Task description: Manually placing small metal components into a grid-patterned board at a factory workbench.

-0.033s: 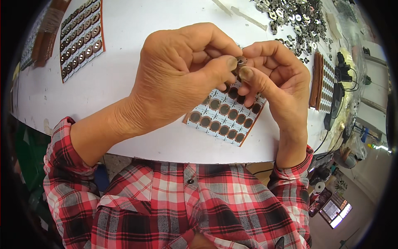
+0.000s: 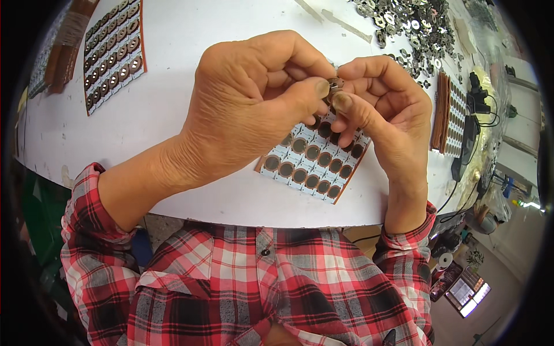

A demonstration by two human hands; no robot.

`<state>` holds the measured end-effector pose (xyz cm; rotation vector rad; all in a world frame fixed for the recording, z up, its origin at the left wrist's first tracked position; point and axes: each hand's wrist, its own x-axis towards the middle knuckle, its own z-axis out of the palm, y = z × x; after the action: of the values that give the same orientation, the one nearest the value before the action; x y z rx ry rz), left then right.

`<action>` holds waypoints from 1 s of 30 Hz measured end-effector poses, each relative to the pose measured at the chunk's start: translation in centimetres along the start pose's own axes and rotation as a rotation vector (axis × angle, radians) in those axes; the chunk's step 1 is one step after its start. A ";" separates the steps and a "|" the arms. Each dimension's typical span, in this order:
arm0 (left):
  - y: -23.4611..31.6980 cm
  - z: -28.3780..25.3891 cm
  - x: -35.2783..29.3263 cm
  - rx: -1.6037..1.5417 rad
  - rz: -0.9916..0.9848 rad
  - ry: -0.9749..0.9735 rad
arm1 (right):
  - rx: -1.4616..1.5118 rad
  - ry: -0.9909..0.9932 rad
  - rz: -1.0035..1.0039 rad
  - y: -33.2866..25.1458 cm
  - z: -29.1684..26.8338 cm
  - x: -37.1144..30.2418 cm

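Note:
My left hand (image 2: pixel 254 106) and my right hand (image 2: pixel 389 106) meet above the table. Thumbs and fingers of both pinch a small round dark metal piece (image 2: pixel 336 85) with a light slot in it. Fingertips hide part of its edge. Just beneath lies a light blue panel sheet (image 2: pixel 281 176) with an orange-brown edge, carrying rows of dark round discs. Its far part is covered by my hands. Both hands are closed, their other fingers curled.
Many loose small metal parts (image 2: pixel 418 26) lie heaped at the far right. A stack of similar panels (image 2: pixel 447 115) stands at the right, beside black cables (image 2: pixel 490 112). Another filled panel (image 2: pixel 115 55) lies at the far left, near brown stacked sheets (image 2: pixel 66 49).
The small metal piece between my fingertips has tilted slightly, showing more of its face. Both hands stay almost in place.

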<state>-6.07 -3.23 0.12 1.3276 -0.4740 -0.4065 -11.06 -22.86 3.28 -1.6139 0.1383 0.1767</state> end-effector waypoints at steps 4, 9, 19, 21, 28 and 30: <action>-0.7 -0.2 0.1 0.129 0.140 0.022 | -0.010 0.061 -0.104 0.9 0.6 0.1; -0.9 -2.1 0.9 0.804 0.670 -0.056 | 0.219 -0.093 -0.177 1.1 0.6 -0.2; -1.5 -0.6 0.9 0.852 0.762 -0.374 | -0.072 0.090 -0.029 -0.4 -5.1 0.6; -1.8 0.0 0.7 0.865 0.858 -0.408 | -0.079 0.066 0.010 0.1 -5.5 0.8; 0.0 1.0 -2.7 1.286 0.679 -0.451 | 0.041 0.051 0.045 0.7 -5.5 1.3; 0.3 1.0 -2.9 1.249 0.663 -0.448 | -0.006 0.076 0.023 0.8 -5.5 1.3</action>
<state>-9.02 -2.41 0.34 2.1249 -1.6620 0.2409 -9.78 -28.34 2.50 -1.6262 0.2152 0.1340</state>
